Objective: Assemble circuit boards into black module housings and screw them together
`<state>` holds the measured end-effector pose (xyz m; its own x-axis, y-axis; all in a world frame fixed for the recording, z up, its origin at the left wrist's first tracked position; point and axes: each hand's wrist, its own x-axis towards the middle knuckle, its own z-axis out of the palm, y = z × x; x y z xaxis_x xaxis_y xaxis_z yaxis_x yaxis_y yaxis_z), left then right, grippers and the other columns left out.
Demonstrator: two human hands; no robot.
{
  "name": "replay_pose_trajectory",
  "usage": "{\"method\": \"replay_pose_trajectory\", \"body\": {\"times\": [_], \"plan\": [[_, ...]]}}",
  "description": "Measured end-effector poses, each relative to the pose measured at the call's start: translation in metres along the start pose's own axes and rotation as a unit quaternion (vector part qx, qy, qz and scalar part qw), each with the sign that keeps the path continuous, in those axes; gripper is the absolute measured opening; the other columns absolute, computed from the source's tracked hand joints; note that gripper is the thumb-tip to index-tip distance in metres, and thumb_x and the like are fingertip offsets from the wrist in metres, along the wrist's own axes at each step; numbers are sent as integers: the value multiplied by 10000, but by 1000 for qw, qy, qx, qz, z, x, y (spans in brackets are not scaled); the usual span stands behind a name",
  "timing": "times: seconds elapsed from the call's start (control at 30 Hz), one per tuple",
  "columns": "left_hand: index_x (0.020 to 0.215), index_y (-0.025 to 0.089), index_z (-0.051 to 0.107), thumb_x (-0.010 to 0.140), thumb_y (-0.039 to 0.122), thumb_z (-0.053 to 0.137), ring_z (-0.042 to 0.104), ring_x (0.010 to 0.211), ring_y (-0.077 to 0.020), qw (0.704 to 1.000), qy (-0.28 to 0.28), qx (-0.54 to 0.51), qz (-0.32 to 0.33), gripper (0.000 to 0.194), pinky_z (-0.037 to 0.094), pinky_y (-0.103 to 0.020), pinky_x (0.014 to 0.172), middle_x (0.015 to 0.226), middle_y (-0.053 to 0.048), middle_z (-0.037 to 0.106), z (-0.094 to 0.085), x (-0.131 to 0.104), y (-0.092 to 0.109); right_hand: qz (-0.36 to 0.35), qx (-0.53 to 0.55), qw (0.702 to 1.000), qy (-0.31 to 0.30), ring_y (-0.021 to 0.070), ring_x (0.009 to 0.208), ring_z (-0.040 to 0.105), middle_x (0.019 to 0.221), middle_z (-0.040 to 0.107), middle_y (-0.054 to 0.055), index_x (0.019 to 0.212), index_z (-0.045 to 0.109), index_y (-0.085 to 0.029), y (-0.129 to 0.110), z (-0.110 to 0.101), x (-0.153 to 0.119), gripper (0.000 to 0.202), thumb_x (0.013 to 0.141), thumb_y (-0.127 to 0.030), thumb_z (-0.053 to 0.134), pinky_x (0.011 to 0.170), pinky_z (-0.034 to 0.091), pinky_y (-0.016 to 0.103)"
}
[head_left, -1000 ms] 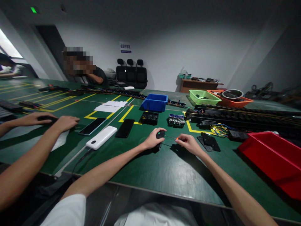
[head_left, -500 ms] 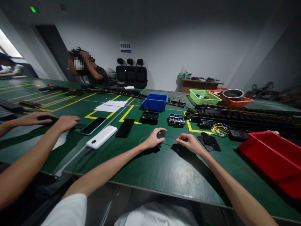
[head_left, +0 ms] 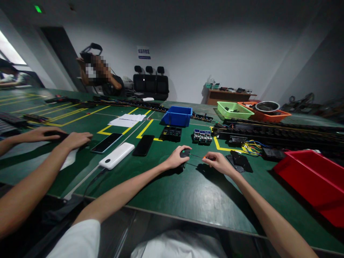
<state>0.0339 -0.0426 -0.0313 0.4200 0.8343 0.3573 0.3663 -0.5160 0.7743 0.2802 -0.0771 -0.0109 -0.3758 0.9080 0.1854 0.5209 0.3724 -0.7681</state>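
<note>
My left hand (head_left: pixel 176 158) is closed around a small black box-shaped part (head_left: pixel 185 153) with a green spot, held just above the green tabletop. In my right hand (head_left: pixel 216 161) is a thin screwdriver (head_left: pixel 197 156) with an orange bit at its handle end. Its shaft points left, and the tip reaches the side of the black part; whether it sits in a screw is too small to tell. Beyond my hands stand a set of black modules (head_left: pixel 171 133) and a set of modules with bluish screens (head_left: pixel 202 136). Flat black plates (head_left: pixel 240 161) lie right of my right hand.
A red bin (head_left: pixel 309 179) stands at the right, a blue bin (head_left: pixel 177 116) farther back. Long black wired strips (head_left: pixel 282 130) cross behind. Left are a black phone (head_left: pixel 143 145), a white power bank (head_left: pixel 116 156) and another phone (head_left: pixel 106 142). A co-worker's hands (head_left: pixel 76 140) rest at far left.
My hands and the black part have hardly moved. Across the table, a person has raised a dark strapped headset away from the head.
</note>
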Motion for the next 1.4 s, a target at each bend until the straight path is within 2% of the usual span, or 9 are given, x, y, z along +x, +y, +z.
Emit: {"method": "replay_pose_trajectory", "body": {"times": [0.23, 0.57, 0.63, 0.73, 0.83, 0.93, 1.07, 1.2, 1.4], "plan": [[1134, 222, 582, 711, 172, 586, 549, 1028, -177, 1000, 8, 7, 28, 426, 425, -327, 970, 1082, -33, 561, 2, -1, -2, 16, 28, 999, -36, 96, 480, 468, 519, 520, -25, 778, 615, -137, -1, -3, 0, 381, 832, -509, 553, 479, 318, 211], [1149, 214, 560, 714, 148, 588, 527, 1058, -180, 997, 24, 28, 70, 441, 416, -326, 978, 1094, -44, 535, 2, -7, 10, 97, 98, 987, -82, 61, 401, 325, 496, 474, -53, 793, 570, -154, 4, -5, -2, 415, 809, -569, 555, 401, 204, 193], [1152, 214, 554, 718, 151, 589, 526, 1060, -181, 997, 30, 28, 63, 441, 417, -328, 979, 1098, -45, 530, 1, -7, 9, 62, 66, 994, -60, 78, 429, 390, 511, 491, -40, 785, 579, -154, 4, -3, -1, 417, 817, -568, 543, 429, 266, 199], [1147, 212, 551, 730, 162, 584, 538, 1029, -178, 998, 40, 26, 34, 421, 428, -332, 963, 1081, -43, 529, 1, -6, 5, -12, -48, 999, 15, 120, 533, 506, 612, 577, 5, 805, 610, -164, 4, 2, -2, 398, 840, -550, 520, 520, 354, 223], [1135, 214, 555, 735, 173, 584, 547, 1003, -177, 999, 44, 25, 12, 403, 436, -334, 949, 1062, -39, 534, 1, -4, 0, -48, -202, 976, 66, 146, 592, 553, 703, 646, 32, 871, 641, -195, 5, 5, -4, 348, 852, -521, 522, 573, 362, 238], [1133, 218, 556, 735, 178, 585, 548, 1006, -177, 999, 49, 20, 8, 401, 430, -335, 957, 1071, -37, 536, 2, -3, -2, -45, -282, 955, 75, 163, 615, 588, 726, 675, 38, 908, 645, -222, 7, 4, -5, 326, 865, -514, 505, 582, 353, 238], [1149, 224, 545, 741, 180, 576, 544, 1027, -181, 998, 62, 7, 12, 411, 420, -338, 968, 1101, -38, 543, 0, -5, 1, -4, -325, 941, 88, 190, 638, 619, 717, 687, 45, 923, 639, -235, 14, 1, -3, 338, 870, -531, 485, 573, 343, 241], [1191, 220, 501, 770, 226, 567, 538, 1074, -193, 997, 74, -31, 9, 426, 409, -352, 982, 1167, -49, 551, -1, -7, 3, 37, -333, 939, 73, 202, 717, 645, 798, 706, 49, 979, 621, -242, 23, 1, -3, 270, 885, -459, 492, 579, 351, 241], [1282, 221, 393, 791, 279, 567, 559, 1087, -201, 994, 71, -87, 4, 524, 420, -387, 973, 1253, -84, 528, 1, -10, 4, 19, -332, 940, 75, 205, 885, 631, 989, 682, 57, 1034, 588, -236, 29, 5, -3, 191, 897, -337, 503, 654, 394, 251]]}}
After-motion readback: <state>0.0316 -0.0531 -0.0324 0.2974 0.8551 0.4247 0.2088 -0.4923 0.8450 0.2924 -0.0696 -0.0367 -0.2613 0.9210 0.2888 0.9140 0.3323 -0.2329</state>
